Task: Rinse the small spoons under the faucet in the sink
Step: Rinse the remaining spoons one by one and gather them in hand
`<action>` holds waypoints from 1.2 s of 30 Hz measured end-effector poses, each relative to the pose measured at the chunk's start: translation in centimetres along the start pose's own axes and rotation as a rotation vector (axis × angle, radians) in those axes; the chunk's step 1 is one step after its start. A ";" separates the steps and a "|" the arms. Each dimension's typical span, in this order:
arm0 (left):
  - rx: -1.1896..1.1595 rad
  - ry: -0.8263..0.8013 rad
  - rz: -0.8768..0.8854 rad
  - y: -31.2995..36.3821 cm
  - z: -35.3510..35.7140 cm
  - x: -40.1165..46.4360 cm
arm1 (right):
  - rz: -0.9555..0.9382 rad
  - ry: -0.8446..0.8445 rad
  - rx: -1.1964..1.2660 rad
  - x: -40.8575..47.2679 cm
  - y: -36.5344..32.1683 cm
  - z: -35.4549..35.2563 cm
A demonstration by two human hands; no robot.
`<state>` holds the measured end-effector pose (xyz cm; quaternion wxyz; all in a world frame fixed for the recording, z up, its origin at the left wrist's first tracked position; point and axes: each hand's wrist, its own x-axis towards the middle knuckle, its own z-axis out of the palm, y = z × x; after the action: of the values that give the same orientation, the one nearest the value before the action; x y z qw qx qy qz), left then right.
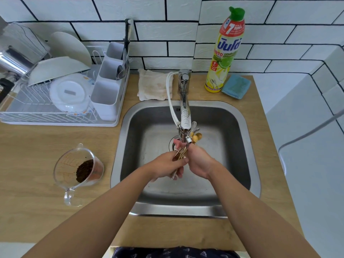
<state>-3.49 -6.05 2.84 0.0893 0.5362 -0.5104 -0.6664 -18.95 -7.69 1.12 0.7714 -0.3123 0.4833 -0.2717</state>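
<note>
Several small spoons (195, 137), gold and silver, are bunched together over the steel sink (247, 138), their bowls fanned out just right of the faucet (184, 116) spout. My left hand (167, 165) grips the handle ends from the left. From the right, my right hand (198, 161) closes around the handles higher up, one fingertip showing pink behind the spout. The middle of the bunch is hidden by my fingers. No water stream is clearly visible.
A clear measuring jug (79, 170) with dark grounds stands on the wooden counter left of the sink. A dish rack (55, 116) with plates and a cutlery caddy sits at the back left. Behind the sink are a cloth (151, 84), a dish soap bottle (224, 53) and a blue sponge (236, 86).
</note>
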 end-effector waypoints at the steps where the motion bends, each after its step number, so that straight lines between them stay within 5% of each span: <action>1: -0.015 -0.043 -0.012 -0.1 -0.1 -0.2 | 0.006 -0.005 -0.045 0.1 0.0 -0.1; 10: -0.280 -0.129 -0.112 -2.3 -0.5 -2.4 | -0.253 0.184 0.157 -0.4 0.4 -2.0; 15: -0.358 -0.096 -0.100 -3.3 -0.2 -2.6 | -0.238 0.279 -0.055 -0.1 1.0 -0.3; 20: -0.409 -0.083 -0.115 -3.7 -0.6 -2.8 | -0.268 0.237 -0.005 0.1 1.1 0.0; 26: -0.425 -0.079 -0.139 -3.1 -0.4 -2.9 | -0.233 0.381 0.092 0.3 1.5 0.0; 33: -0.467 -0.103 -0.133 -2.7 0.3 -3.2 | -0.146 0.372 0.228 0.4 1.3 0.2; 36: -0.542 -0.091 -0.127 -2.8 0.3 -3.2 | -0.138 0.211 0.327 0.1 0.9 -0.4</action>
<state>-1.27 -2.48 2.64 0.1645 0.4929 -0.2825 -0.8063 -19.19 -7.27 0.31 0.7364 -0.1848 0.4885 -0.4299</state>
